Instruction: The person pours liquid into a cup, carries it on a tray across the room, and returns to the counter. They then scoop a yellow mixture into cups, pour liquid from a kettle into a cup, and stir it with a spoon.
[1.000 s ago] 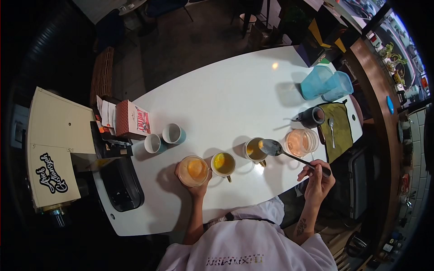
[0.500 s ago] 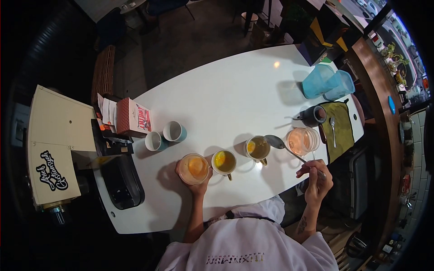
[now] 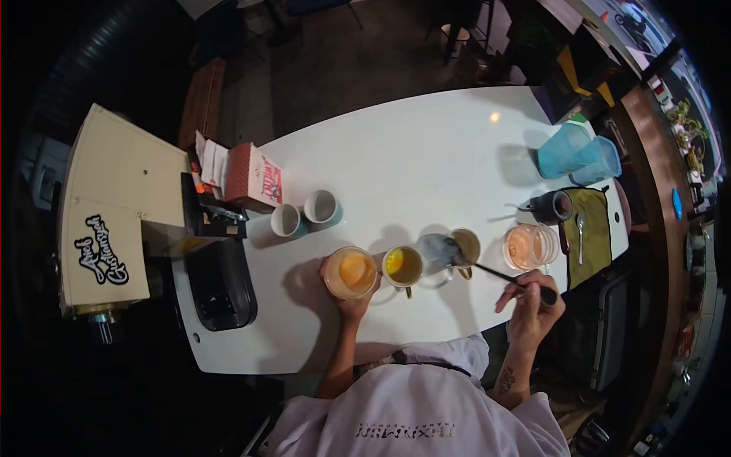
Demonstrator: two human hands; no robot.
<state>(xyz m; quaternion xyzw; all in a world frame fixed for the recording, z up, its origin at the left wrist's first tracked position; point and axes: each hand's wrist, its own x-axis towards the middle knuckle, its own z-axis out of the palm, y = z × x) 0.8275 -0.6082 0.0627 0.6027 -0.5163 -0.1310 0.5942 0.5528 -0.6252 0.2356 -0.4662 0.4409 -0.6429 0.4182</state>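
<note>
My left hand (image 3: 355, 308) is wrapped round a clear glass (image 3: 341, 286) with pale orange contents and a brighter orange patch on top. Between the fingers of my right hand (image 3: 534, 312) is a long spoon (image 3: 491, 272) with a dark handle. Its blurred bowl hangs between two handled cups, overlapping the right one's rim. The left of these, a cup (image 3: 402, 281) holding bright yellow in a darker liquid, stands just right of the glass. The right cup (image 3: 470, 242) is partly hidden by the spoon. Near my right hand sits a clear glass vessel (image 3: 545, 250) with pinkish orange contents.
Two pale cups (image 3: 324, 207) stand left on the white table (image 3: 411, 160), before a tissue box (image 3: 251, 177) and a cream machine (image 3: 114, 221). To the right are a dark pitcher (image 3: 550, 207), blue containers (image 3: 563, 152), and a small spoon (image 3: 581, 236) on an olive cloth (image 3: 590, 263).
The spoon's bowl has moved left from over the right cup towards the gap between the cups. My left hand keeps the glass. The whole view has shifted, with the table further right.
</note>
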